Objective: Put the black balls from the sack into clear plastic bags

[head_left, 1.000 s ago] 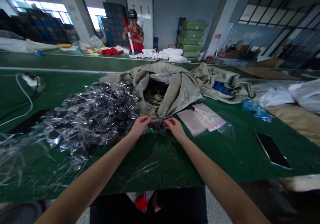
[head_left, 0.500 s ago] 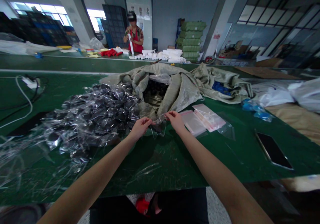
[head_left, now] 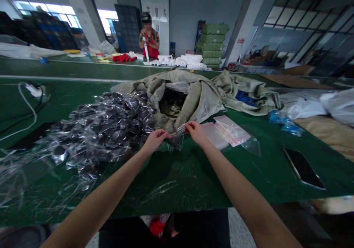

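Observation:
A clear plastic bag [head_left: 176, 143] with something dark in it hangs between my hands. My left hand [head_left: 156, 140] pinches its left edge, and my right hand [head_left: 194, 131] pinches its upper right corner. Left of them lies a large heap of dark pieces in clear bags [head_left: 110, 124]. Just behind my hands, an open grey-green sack [head_left: 196, 100] shows dark round pieces [head_left: 174, 96] inside. Two stacks of flat clear bags [head_left: 231, 130] lie to the right of my right hand.
A phone [head_left: 303, 167] lies on the green table [head_left: 188, 189] at the right. Another sack [head_left: 251, 93] with blue material sits behind. White cable [head_left: 27, 100] runs along the left. Across the far table, a person [head_left: 149, 41] holds a white strip.
The clear bag between my hands is spread a little wider and higher on the right. My right hand has shifted slightly; my left hand keeps its pinch. The person's hands across the table have moved.

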{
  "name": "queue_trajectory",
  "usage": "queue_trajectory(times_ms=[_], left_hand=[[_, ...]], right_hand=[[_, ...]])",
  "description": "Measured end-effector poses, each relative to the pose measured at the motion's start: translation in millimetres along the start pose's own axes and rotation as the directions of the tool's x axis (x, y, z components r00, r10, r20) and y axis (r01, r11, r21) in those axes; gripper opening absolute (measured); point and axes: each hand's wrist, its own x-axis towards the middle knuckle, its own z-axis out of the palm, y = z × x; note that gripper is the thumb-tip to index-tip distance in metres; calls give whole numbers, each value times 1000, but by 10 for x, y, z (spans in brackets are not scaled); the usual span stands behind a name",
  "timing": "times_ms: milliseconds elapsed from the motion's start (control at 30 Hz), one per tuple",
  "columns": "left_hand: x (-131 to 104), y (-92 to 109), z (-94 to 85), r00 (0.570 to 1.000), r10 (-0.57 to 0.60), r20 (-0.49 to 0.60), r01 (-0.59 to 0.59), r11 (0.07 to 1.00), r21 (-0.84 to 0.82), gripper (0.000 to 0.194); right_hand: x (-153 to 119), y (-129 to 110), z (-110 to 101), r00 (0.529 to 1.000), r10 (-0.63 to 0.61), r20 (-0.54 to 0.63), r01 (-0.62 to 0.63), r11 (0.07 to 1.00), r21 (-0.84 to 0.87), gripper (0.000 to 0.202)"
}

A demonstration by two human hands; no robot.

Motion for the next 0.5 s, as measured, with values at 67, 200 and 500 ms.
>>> queue_trajectory(times_ms=[67, 200, 500], left_hand=[[4, 13, -9, 1000, 22, 17, -22, 1000, 17, 41], [16, 19, -13, 999, 38, 27, -38, 999, 6, 42], [-7, -21, 19, 1000, 22, 4, -22, 999, -30, 44]], right_hand=[[15, -28, -15, 1000, 6, 17, -6, 1000, 5, 15], [-14, -105, -3, 997, 77, 6, -77, 988, 136, 15], [-196, -63, -37, 990, 135, 28, -137, 986, 91, 24]])
